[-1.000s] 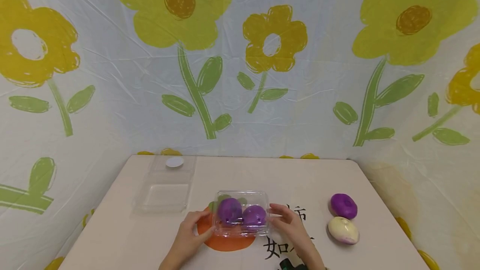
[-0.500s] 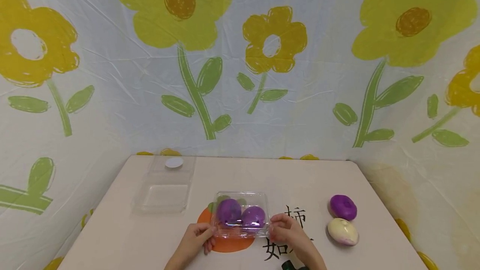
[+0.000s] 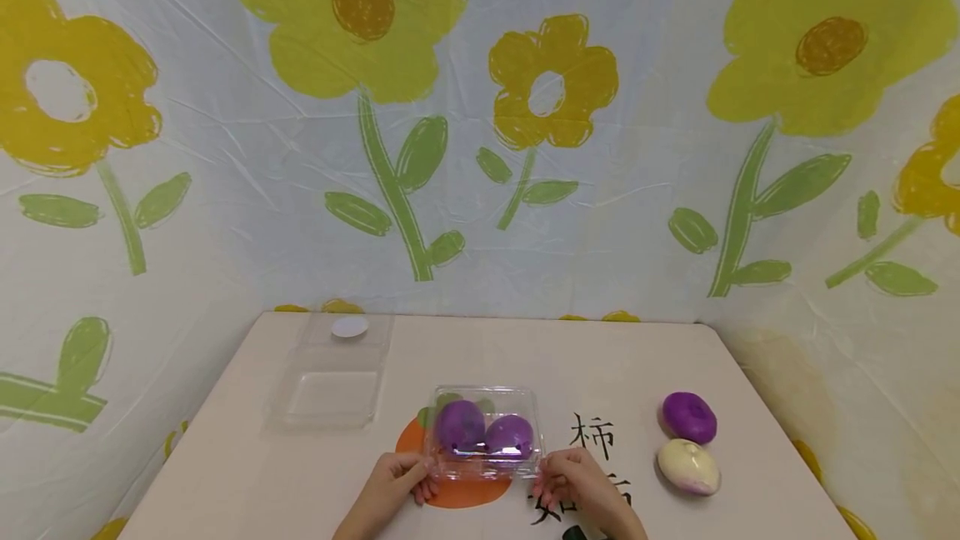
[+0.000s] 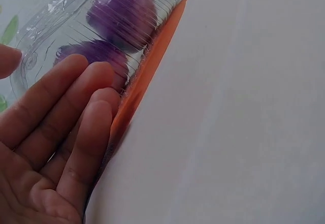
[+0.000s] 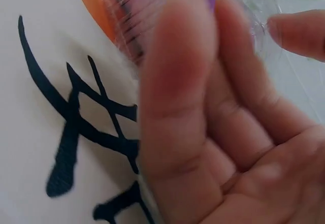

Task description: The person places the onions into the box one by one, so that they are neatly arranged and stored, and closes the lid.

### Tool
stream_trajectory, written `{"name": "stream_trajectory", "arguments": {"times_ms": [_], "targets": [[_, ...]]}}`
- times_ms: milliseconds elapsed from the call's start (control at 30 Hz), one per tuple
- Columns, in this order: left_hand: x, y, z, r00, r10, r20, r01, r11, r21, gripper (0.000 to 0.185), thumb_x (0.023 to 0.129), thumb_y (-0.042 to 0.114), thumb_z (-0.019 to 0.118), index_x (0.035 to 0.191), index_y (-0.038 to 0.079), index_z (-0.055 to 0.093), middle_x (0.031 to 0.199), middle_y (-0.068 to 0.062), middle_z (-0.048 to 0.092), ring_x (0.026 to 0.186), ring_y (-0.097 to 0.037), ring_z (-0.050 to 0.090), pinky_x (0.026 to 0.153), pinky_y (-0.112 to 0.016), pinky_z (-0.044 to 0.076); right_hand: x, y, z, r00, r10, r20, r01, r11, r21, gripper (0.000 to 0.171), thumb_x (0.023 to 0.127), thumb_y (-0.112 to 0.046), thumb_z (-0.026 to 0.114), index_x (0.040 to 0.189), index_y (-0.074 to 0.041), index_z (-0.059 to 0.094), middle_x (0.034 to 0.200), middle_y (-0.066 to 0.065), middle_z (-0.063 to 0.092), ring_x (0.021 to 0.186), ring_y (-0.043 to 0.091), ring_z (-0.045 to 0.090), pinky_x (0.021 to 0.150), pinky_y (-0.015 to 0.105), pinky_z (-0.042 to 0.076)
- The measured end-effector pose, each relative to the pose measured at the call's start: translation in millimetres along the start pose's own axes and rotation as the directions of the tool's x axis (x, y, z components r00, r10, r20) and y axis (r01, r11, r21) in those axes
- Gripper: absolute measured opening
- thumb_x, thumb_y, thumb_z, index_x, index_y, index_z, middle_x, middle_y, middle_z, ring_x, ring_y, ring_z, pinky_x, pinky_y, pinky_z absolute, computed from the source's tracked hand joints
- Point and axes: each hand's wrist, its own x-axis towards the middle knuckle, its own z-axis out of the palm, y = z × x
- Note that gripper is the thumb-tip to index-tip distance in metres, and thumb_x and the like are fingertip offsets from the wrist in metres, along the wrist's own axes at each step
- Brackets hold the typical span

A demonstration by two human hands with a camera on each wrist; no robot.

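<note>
From the head camera, both hands have slid back toward the near edge of the clear clamshell box (image 3: pixel 483 433): a second ago they flanked its sides at nine and three o'clock, now the left hand (image 3: pixel 396 480) sits at its seven o'clock corner and the right hand (image 3: pixel 573 482) at its five o'clock corner, fingers curled onto the front rim, which reads to me as pressing the lid down along that edge. The box has hardly shifted; it rests mid-bench over the orange print (image 3: pixel 457 486), lid down over two purple buns (image 3: pixel 486 432). Out at three o'clock from it, well apart, a loose purple bun (image 3: pixel 688 417) lies just beside a pale bun (image 3: pixel 687 466), and at ten o'clock an empty clear box (image 3: pixel 330 377) lies open on the bench (image 3: pixel 247 473). Over to the left wrist camera: the left hand's fingers (image 4: pixel 76 112) lie fairly straight against the ribbed wall of the box (image 4: pixel 76 10), thumb tip up at the rim, so it grasps the box's corner between thumb and fingers, purple showing through the plastic. Right wrist camera now, blurred: fingers (image 5: pixel 177 82) against the box wall (image 5: pixel 249 5), thumb opposite on top, a pinch on the corner, black characters (image 5: pixel 81 132) on the bench below
</note>
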Motion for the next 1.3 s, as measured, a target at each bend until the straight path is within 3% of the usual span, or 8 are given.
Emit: {"name": "stream_trajectory", "arguments": {"times_ms": [167,300,433,500,633,900,1300], "targets": [[-0.6,-4.9,-0.5,1.0,0.001,0.001,-0.001,1.0,0.019,0.033,0.099,0.021,0.048,0.085,-0.002,0.067,0.073,-0.006,0.068,0.059,-0.006,0.059,0.054,-0.026,0.056,0.6,4.3,-1.2,0.999,-0.029,0.019,0.028,0.999,0.019,0.032,0.091,-0.01,0.046,0.089,0.019,0.06,0.075,0.005,0.069,0.059,0.008,0.057,0.056,0.019,0.052],[-1.5,-3.0,0.7,1.0,0.025,-0.002,-0.025,0.999,0.025,0.031,0.099,0.017,0.048,0.086,-0.003,0.067,0.074,-0.011,0.068,0.06,-0.007,0.059,0.054,-0.027,0.056,1.2,5.3,-0.5,0.999,-0.044,0.02,0.044,0.999,0.02,0.037,0.092,-0.01,0.047,0.095,0.027,0.052,0.075,0.006,0.069,0.059,0.008,0.056,0.056,0.019,0.051],[-0.3,0.4,4.4,0.999,-0.002,-0.037,0.002,1.0,0.005,0.028,0.097,0.014,0.05,0.087,-0.007,0.066,0.074,-0.015,0.068,0.06,-0.008,0.06,0.054,-0.026,0.055,2.7,6.5,0.2,0.999,-0.036,0.005,0.036,0.999,0.021,0.031,0.093,-0.012,0.048,0.09,0.014,0.063,0.076,0.007,0.069,0.058,0.008,0.055,0.055,0.018,0.051],[0.7,2.6,6.5,0.997,-0.046,-0.067,0.045,0.999,-0.013,0.028,0.096,0.014,0.052,0.087,-0.008,0.066,0.073,-0.014,0.068,0.06,-0.008,0.06,0.055,-0.024,0.055,3.4,7.3,1.4,1.0,-0.029,-0.001,0.029,0.999,0.025,0.029,0.094,-0.014,0.049,0.09,0.009,0.066,0.076,0.007,0.07,0.058,0.008,0.055,0.055,0.018,0.051],[2.0,6.3,9.1,0.991,-0.088,-0.104,0.083,0.995,-0.049,0.028,0.094,0.012,0.053,0.085,-0.013,0.064,0.07,-0.015,0.068,0.057,-0.009,0.061,0.054,-0.024,0.055,4.7,8.9,4.4,1.0,-0.028,-0.007,0.029,0.998,0.047,0.029,0.093,-0.013,0.048,0.089,0.009,0.067,0.074,0.006,0.069,0.056,0.007,0.055,0.054,0.018,0.05],[0.7,6.2,8.5,0.995,-0.095,-0.039,0.086,0.98,-0.177,0.036,0.096,0.012,0.052,0.09,-0.023,0.054,0.068,-0.007,0.068,0.054,-0.009,0.061,0.052,-0.025,0.055,7.7,11.2,7.3,0.997,-0.074,-0.033,0.076,0.995,0.065,0.026,0.092,-0.009,0.047,0.08,0.002,0.068,0.066,0.002,0.067,0.053,0.007,0.055,0.05,0.018,0.048],[1.8,6.7,9.0,0.992,-0.111,-0.054,0.102,0.984,-0.148,0.036,0.095,0.014,0.051,0.087,-0.021,0.055,0.065,-0.001,0.065,0.054,-0.009,0.059,0.051,-0.022,0.054,8.7,13.5,3.1,0.998,-0.055,0.007,0.054,0.992,0.115,0.029,0.094,-0.011,0.046,0.081,-0.003,0.07,0.068,-0.001,0.068,0.053,0.005,0.055,0.052,0.016,0.049]]}}
